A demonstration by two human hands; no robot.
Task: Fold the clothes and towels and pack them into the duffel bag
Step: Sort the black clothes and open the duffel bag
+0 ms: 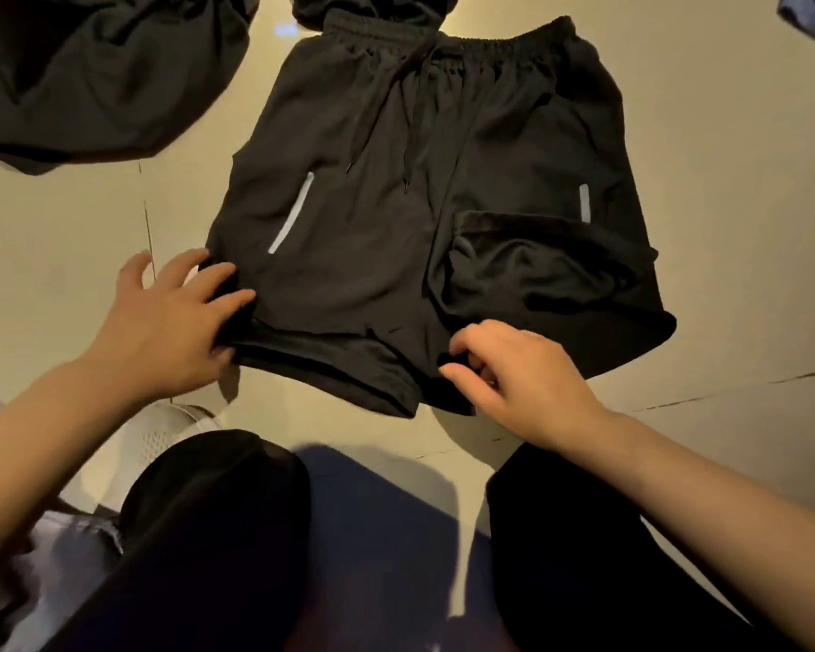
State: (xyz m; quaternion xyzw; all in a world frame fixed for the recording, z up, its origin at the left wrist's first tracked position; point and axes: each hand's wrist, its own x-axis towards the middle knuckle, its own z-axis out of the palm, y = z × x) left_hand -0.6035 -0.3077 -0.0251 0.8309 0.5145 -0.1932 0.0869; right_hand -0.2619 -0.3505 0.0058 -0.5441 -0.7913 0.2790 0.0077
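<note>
Here the fingers of the left hand curl around the outer hem corner of one leg of the black shorts, with the thumb under the edge and the other fingers on top of the cloth. The right hand pinches the hem near the crotch, between the two legs; its fingertips are bent, and how much cloth they hold is partly hidden.

The shorts lie flat on the pale floor, waistband far from the person, the drawstring loose over the front. The hem of the other leg is turned up and bunched, showing the inner lining.

The risk, as it seems, is that a fold made now locks this bunched part inside and gives a thick, uneven packet. The thin slippery cloth may also slide out of the right pinch, and the drawstring may stick out.

Another dark garment lies at the upper left, well apart. No duffel bag is clearly recognisable.
</note>
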